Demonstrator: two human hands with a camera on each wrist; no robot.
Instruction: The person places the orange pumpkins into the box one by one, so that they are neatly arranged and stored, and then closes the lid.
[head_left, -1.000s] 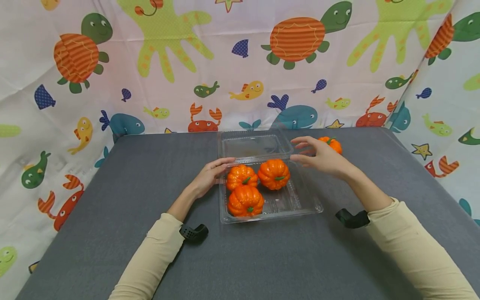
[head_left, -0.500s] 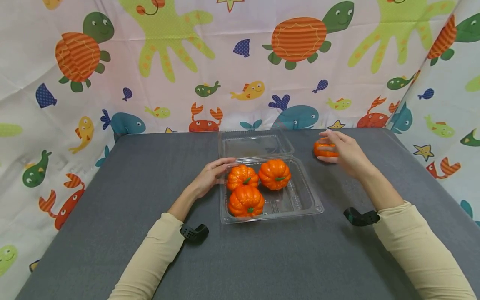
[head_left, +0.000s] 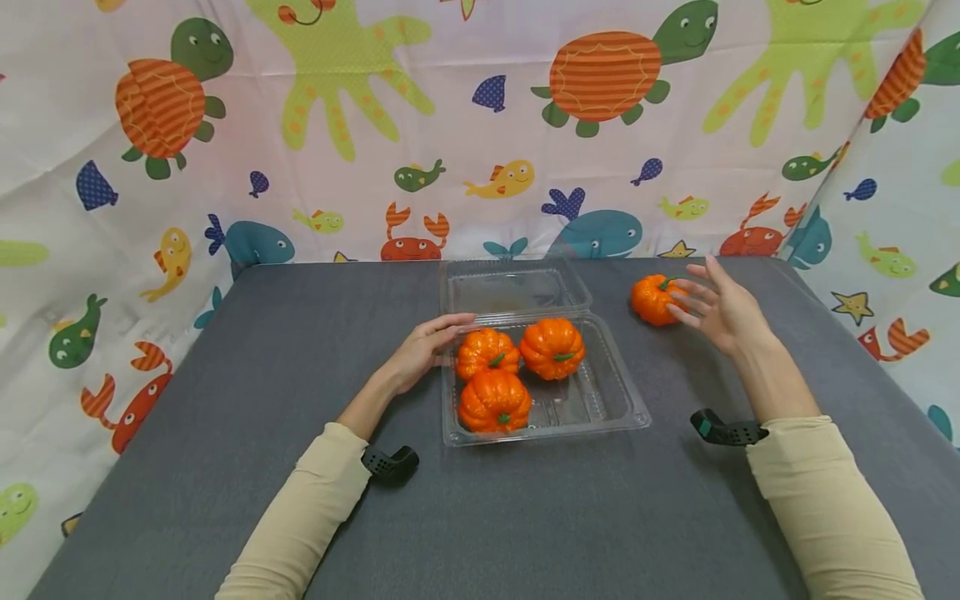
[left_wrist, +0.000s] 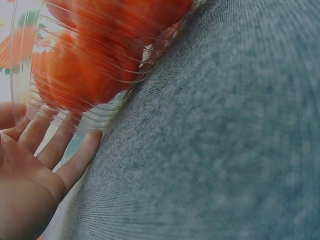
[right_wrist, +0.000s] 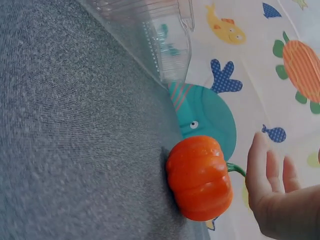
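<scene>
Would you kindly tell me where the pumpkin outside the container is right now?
In the head view, the loose pumpkin rests on the grey table, to the right of the open clear container, beside the right hand.

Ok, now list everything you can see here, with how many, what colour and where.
Flat fabric-covered table: one, dark grey, across the foreground.
Printed sea-animal cloth backdrop: panel count unclear, white and multicoloured, behind and beside the table.
Rectangular hinged plastic container: one, transparent, on the table, lid open at the far side.
Glossy ribbed pumpkins: three, orange and green, inside the container.
Loose ribbed pumpkin: one, orange and green, right of the container.
Wrist-worn devices: two, black, one per wrist.
Long sleeves: two, pale beige, one per forearm.
Left hand: one, bare, touching the container's left side.
Right hand: one, bare, beside the loose pumpkin.
</scene>
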